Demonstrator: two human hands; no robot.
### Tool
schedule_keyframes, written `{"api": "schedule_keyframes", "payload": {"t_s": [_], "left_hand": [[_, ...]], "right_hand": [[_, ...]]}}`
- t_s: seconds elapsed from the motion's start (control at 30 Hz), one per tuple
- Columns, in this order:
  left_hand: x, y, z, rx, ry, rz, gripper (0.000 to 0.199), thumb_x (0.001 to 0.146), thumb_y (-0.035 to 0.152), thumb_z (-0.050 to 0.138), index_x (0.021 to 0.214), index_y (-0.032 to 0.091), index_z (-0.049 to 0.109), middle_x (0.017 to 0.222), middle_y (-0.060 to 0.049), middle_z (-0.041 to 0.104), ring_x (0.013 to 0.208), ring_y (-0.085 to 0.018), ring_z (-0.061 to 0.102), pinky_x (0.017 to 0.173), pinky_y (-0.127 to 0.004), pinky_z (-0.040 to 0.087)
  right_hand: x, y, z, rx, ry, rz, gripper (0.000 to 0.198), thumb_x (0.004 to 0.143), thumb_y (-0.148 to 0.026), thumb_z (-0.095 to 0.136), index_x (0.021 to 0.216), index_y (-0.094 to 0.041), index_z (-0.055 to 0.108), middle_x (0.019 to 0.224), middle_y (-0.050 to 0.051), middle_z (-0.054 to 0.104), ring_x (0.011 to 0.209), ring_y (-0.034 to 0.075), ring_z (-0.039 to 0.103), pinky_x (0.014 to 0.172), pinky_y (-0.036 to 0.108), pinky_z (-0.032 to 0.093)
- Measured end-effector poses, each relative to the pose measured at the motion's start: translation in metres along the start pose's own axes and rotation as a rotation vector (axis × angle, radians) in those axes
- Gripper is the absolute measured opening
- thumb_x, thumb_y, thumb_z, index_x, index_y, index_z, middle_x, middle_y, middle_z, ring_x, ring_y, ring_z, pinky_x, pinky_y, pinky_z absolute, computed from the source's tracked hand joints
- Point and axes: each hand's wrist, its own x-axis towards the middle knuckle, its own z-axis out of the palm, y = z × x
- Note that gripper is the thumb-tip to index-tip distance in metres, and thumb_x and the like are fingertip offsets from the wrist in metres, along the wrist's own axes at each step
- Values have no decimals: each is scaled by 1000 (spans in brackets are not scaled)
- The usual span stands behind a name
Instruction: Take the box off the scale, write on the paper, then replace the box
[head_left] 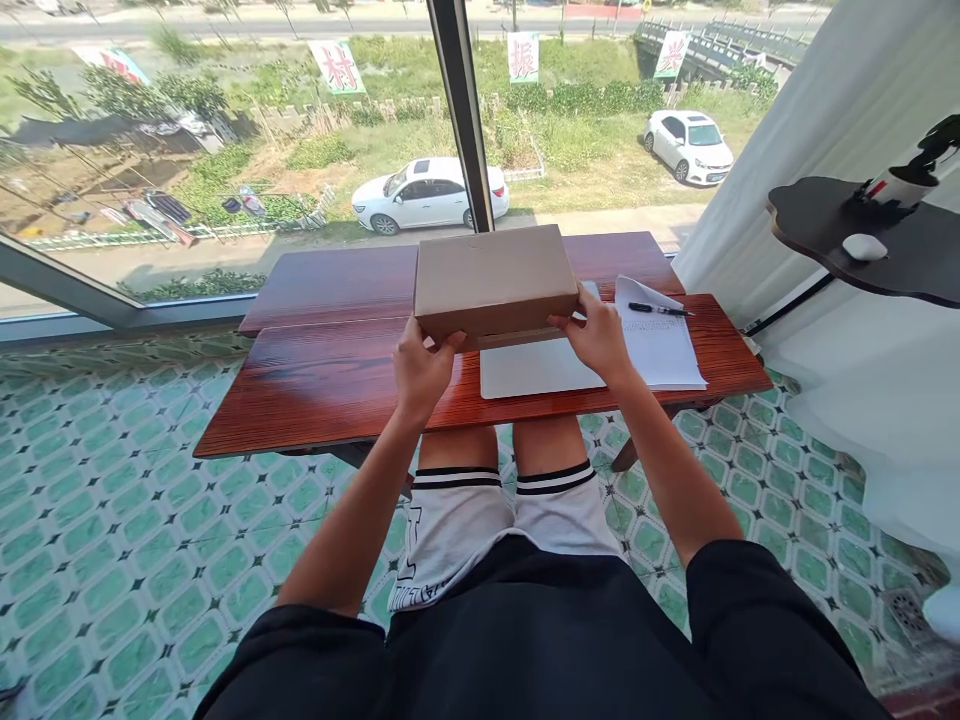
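Note:
A closed brown cardboard box (491,275) is held up over the wooden table, tilted so that its top and near side show. My left hand (421,370) grips its lower left corner, thumb on the near side. At the lower right corner, my right hand (598,335) has hold of it in the same way, thumb in front. Beneath the box lies a flat silver-grey laptop-like panel (540,370), partly hidden by the box and my right hand. Close to my right hand are white paper sheets (664,350) with a black pen (660,310) on them.
The reddish-brown table (315,390) stands against a large window, with my legs at its near edge. To the right, a dark wavy-edged shelf (817,225) carries a white mouse-like object (865,247) and a white cup-like holder (900,188). A white curtain (757,160) hangs beside it.

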Motion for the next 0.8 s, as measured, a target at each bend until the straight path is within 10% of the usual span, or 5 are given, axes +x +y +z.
{"api": "schedule_keyframes", "payload": {"t_s": [0.8], "left_hand": [[-19, 19, 74, 83, -123, 61, 38, 78, 39, 66, 111, 19, 63, 85, -2, 68, 72, -16, 58, 70, -29, 44]], "right_hand": [[-16, 72, -52, 44, 42, 74, 61, 81, -31, 65, 141, -19, 58, 118, 8, 69, 111, 25, 67, 91, 36, 60]]}}
